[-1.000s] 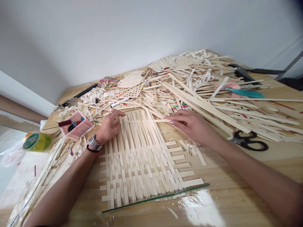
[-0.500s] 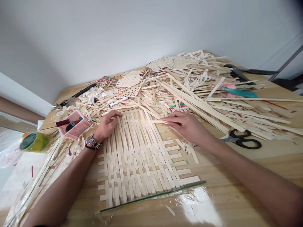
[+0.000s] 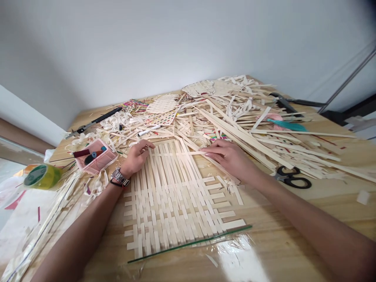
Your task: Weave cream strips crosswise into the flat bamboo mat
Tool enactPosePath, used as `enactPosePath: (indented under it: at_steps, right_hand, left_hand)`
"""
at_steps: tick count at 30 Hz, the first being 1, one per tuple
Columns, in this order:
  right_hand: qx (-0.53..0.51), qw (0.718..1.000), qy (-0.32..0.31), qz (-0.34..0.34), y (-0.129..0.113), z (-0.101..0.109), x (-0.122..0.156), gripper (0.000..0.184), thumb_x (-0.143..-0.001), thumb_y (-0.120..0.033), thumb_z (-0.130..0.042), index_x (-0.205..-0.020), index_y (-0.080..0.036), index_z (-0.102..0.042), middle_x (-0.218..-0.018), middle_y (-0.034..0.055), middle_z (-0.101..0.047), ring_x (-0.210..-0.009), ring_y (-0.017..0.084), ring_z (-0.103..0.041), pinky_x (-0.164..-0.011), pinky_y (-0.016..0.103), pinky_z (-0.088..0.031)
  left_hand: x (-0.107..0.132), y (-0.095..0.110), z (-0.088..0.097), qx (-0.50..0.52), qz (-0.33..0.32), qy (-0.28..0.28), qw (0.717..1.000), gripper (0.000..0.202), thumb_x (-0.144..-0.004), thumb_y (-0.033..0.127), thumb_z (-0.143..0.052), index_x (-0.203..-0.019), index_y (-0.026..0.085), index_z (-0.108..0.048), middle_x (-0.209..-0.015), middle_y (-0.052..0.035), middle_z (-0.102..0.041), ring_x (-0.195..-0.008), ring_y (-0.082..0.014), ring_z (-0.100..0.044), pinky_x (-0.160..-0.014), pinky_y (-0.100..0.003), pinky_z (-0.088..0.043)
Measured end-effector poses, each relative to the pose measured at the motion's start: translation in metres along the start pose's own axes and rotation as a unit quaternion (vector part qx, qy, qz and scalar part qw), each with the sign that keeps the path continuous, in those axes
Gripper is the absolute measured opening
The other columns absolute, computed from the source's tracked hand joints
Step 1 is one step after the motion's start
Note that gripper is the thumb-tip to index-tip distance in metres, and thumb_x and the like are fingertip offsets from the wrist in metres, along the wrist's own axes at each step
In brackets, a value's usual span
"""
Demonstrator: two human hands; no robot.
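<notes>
A half-open weave of pale flat bamboo strips (image 3: pixel 179 203) lies on the table in front of me, tighter at the near end and with loose lengthwise strips at the far end. A crosswise bamboo strip (image 3: pixel 194 153) runs across the far part of the weave. My right hand (image 3: pixel 225 156) pinches its right end between thumb and fingers. At its left end, my left hand (image 3: pixel 136 156) has its fingers curled over the weave's left edge; the fingertips are partly hidden. Along the near edge lies a thin green bar (image 3: pixel 190 243).
Loose strips (image 3: pixel 241 129) and several woven pieces (image 3: pixel 163 103) heap at the back. Black-handled scissors (image 3: pixel 293 178) lie right of my right forearm. On the left stand a pink basket (image 3: pixel 98 162) with small items and a yellow-green tape roll (image 3: pixel 48 177). A white marker (image 3: pixel 148 131) lies behind the weave.
The view has shifted slightly, so the scene sits a little differently. Both hands stay at the crosswise strip, which lies nearly where it was over the weave.
</notes>
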State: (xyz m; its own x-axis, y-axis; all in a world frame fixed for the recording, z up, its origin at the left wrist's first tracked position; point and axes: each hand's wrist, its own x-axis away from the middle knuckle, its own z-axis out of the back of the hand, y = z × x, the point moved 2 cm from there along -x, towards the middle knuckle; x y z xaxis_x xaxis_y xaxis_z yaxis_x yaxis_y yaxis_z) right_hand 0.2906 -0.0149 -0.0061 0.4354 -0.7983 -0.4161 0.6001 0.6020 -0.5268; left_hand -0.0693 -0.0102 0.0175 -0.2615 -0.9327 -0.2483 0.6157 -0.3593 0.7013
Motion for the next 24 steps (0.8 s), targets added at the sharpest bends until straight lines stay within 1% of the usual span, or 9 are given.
enactPosePath:
  at_steps: [2,4,8,12,16,18,21,24]
  right_hand:
    - [0.013,1.000,0.001,0.005,0.001,0.000,-0.006,0.028,-0.104,-0.033,-0.059,-0.117,-0.032,-0.085,-0.098,0.0071,-0.078,-0.092,0.025,-0.072,-0.087,0.045,-0.057]
    - [0.018,1.000,-0.002,0.013,0.005,-0.001,-0.013,0.029,-0.104,-0.032,-0.059,-0.116,-0.032,-0.085,-0.097,0.0072,-0.077,-0.091,0.024,-0.072,-0.085,0.044,-0.056]
    - [0.015,0.999,-0.013,0.040,0.014,-0.003,-0.032,0.029,-0.103,-0.034,-0.059,-0.113,-0.029,-0.086,-0.094,0.0075,-0.076,-0.088,0.023,-0.071,-0.077,0.040,-0.055]
    - [0.002,0.997,-0.023,0.069,0.018,-0.006,-0.045,0.029,-0.103,-0.036,-0.060,-0.115,-0.028,-0.085,-0.096,0.0074,-0.077,-0.088,0.023,-0.072,-0.079,0.040,-0.057]
    - [-0.013,0.996,-0.025,0.082,0.016,-0.013,-0.047,0.028,-0.104,-0.035,-0.060,-0.117,-0.030,-0.084,-0.100,0.0072,-0.078,-0.091,0.022,-0.073,-0.082,0.040,-0.059]
    - [-0.016,0.996,-0.018,0.080,0.016,-0.017,-0.045,0.028,-0.104,-0.034,-0.060,-0.116,-0.031,-0.085,-0.100,0.0072,-0.078,-0.091,0.023,-0.073,-0.084,0.042,-0.059]
    - [-0.015,0.997,-0.004,0.073,0.016,-0.019,-0.041,0.028,-0.104,-0.036,-0.060,-0.117,-0.031,-0.085,-0.098,0.0077,-0.078,-0.091,0.025,-0.072,-0.084,0.045,-0.060]
    - [-0.008,0.998,0.008,0.069,0.013,-0.019,-0.038,0.029,-0.105,-0.035,-0.059,-0.120,-0.033,-0.084,-0.099,0.0077,-0.078,-0.093,0.026,-0.072,-0.088,0.048,-0.059]
  left_hand:
    - [0.001,-0.001,-0.001,0.005,0.000,-0.001,1.000,0.026,-0.088,0.017,-0.051,-0.104,0.019,-0.072,-0.066,0.0034,-0.052,-0.063,-0.0151,-0.050,-0.065,-0.029,-0.042]
    - [0.001,-0.002,-0.001,0.005,-0.002,0.002,1.000,0.026,-0.089,0.017,-0.051,-0.104,0.019,-0.072,-0.065,0.0040,-0.051,-0.062,-0.0150,-0.047,-0.064,-0.030,-0.041]
    - [0.002,-0.004,-0.001,0.002,-0.012,0.013,1.000,0.028,-0.086,0.014,-0.050,-0.103,0.019,-0.072,-0.071,0.0026,-0.057,-0.064,-0.0153,-0.049,-0.067,-0.030,-0.042]
    - [0.002,-0.008,-0.003,0.011,-0.010,0.012,1.000,0.029,-0.083,0.011,-0.050,-0.101,0.019,-0.072,-0.079,0.0000,-0.064,-0.067,-0.0154,-0.053,-0.067,-0.030,-0.043]
    - [0.003,-0.010,-0.004,0.036,0.010,0.007,0.999,0.031,-0.083,0.010,-0.049,-0.103,0.019,-0.071,-0.085,-0.0018,-0.067,-0.069,-0.0153,-0.056,-0.069,-0.030,-0.047]
    - [0.004,-0.010,-0.005,0.058,0.019,0.003,0.998,0.031,-0.084,0.011,-0.049,-0.104,0.018,-0.071,-0.092,-0.0034,-0.069,-0.072,-0.0150,-0.058,-0.070,-0.030,-0.050]
    - [0.004,-0.011,-0.007,0.074,0.023,0.012,0.997,0.033,-0.084,0.011,-0.048,-0.107,0.018,-0.070,-0.104,-0.0063,-0.070,-0.082,-0.0164,-0.064,-0.072,-0.030,-0.054]
    - [0.004,-0.012,-0.005,0.070,0.017,0.038,0.997,0.034,-0.084,0.010,-0.047,-0.109,0.020,-0.068,-0.111,-0.0079,-0.067,-0.092,-0.0188,-0.066,-0.072,-0.030,-0.056]
